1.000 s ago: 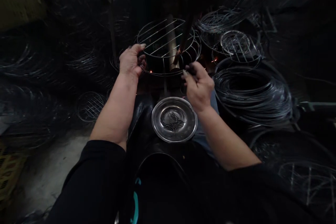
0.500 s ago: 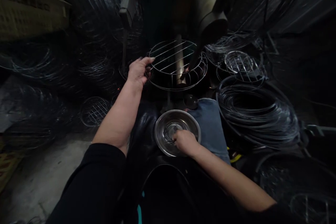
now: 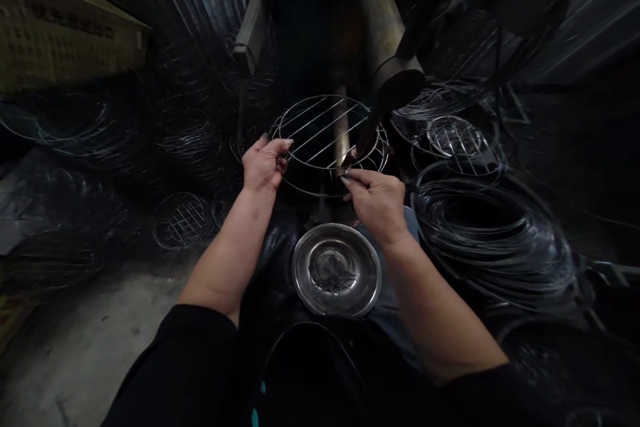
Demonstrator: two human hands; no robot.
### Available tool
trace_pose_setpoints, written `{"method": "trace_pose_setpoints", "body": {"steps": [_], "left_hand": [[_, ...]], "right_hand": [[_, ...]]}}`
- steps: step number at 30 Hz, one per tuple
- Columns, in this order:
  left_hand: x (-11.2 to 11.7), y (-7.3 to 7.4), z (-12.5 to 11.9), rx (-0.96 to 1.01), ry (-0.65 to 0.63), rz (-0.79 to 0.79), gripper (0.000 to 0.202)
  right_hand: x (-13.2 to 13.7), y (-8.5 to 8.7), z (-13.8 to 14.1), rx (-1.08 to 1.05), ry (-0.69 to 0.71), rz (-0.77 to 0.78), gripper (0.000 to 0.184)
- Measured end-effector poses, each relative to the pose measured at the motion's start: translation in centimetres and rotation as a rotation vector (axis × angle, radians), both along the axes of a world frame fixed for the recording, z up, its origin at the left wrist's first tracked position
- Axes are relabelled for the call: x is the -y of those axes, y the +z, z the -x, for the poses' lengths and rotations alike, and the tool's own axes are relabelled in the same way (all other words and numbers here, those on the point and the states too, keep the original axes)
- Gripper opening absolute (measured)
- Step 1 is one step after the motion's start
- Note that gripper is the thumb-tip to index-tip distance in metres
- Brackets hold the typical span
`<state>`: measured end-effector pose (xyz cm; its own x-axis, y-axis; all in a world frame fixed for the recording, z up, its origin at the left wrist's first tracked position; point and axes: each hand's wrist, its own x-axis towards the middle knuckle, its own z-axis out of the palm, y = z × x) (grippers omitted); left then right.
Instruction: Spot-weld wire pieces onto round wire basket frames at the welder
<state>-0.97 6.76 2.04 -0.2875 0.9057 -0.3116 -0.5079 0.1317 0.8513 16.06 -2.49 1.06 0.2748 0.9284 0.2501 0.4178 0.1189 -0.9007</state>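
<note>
A round wire rack (image 3: 320, 130) with parallel bars on top sits on the welding machine in front of me. My left hand (image 3: 265, 163) grips its left rim. My right hand (image 3: 376, 199) is at the rack's near right edge, by the machine's lower electrode bar (image 3: 342, 130), fingers pinched on a small wire piece that is hard to make out. Below my hands a shiny steel bowl (image 3: 306, 273) holds several small bent wire pieces (image 3: 333, 273).
The machine's upper arm (image 3: 383, 33) hangs over the rack. Large coils of wire rings (image 3: 493, 227) lie at the right, finished racks (image 3: 457, 137) behind them. More wire racks (image 3: 183, 220) and coils are piled at the left. A cardboard box (image 3: 65, 33) stands far left.
My right hand left the bowl and rose to the rack's near right edge with its fingers pinched. My left hand stayed on the rack's left rim. The view tilted upward.
</note>
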Motion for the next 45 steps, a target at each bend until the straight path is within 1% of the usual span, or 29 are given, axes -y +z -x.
{"method": "trace_pose_setpoints", "body": {"steps": [1,3,6,10,12,14,16,19,22,24,27,33,37,41,45], "left_hand": [[0.3,0.0,-0.1,0.003,0.001,-0.022,0.039],[0.5,-0.1,-0.3,0.016,0.008,-0.063,0.046],[0.4,-0.2,-0.4,0.033,0.021,-0.087,0.050],[0.2,-0.1,-0.7,0.047,-0.002,-0.091,0.045],[0.3,-0.1,-0.9,0.062,-0.014,-0.078,0.044],[0.3,-0.1,-1.1,0.077,-0.015,-0.069,0.043],[0.3,-0.1,-1.2,0.089,-0.006,-0.069,0.042],[0.3,-0.1,-1.4,0.104,0.018,-0.059,0.046],[0.3,0.0,-1.3,0.112,0.019,-0.042,0.054],[0.3,0.0,-1.3,0.106,0.007,-0.044,0.056],[0.3,0.0,-1.4,0.104,-0.013,-0.052,0.054],[-0.3,0.0,-1.5,0.141,-0.009,-0.012,0.056],[-0.8,0.0,-1.5,0.143,-0.009,0.007,0.062],[-1.2,0.0,-1.7,0.134,-0.004,0.024,0.064],[-1.4,0.0,-1.9,0.114,-0.010,0.035,0.064]], "right_hand": [[-0.2,0.0,0.2,0.011,-0.010,0.016,0.014],[-0.4,0.1,0.7,-0.044,-0.020,0.049,0.014],[-0.3,0.6,1.3,-0.264,-0.025,0.122,0.016],[-0.4,1.6,1.6,-0.613,-0.089,0.189,0.014],[-0.4,1.6,1.6,-0.741,-0.103,0.205,0.013],[-0.3,1.1,1.6,-0.800,-0.103,0.185,0.014],[-0.1,0.3,1.6,-0.769,-0.133,0.093,0.015],[0.3,-1.1,1.6,-0.614,-0.199,-0.047,0.017],[0.7,-1.6,1.6,-0.542,-0.219,-0.053,0.018],[0.7,-1.6,1.5,-0.542,-0.216,-0.034,0.019],[0.6,-1.5,1.5,-0.538,-0.220,-0.047,0.019],[0.1,-1.4,1.5,-0.500,-0.227,-0.043,0.021],[-0.3,-1.3,1.5,-0.479,-0.223,-0.092,0.016],[-0.9,-1.3,1.5,-0.512,-0.211,-0.136,0.012],[-1.3,-1.3,1.4,-0.531,-0.225,-0.118,0.013]]}}
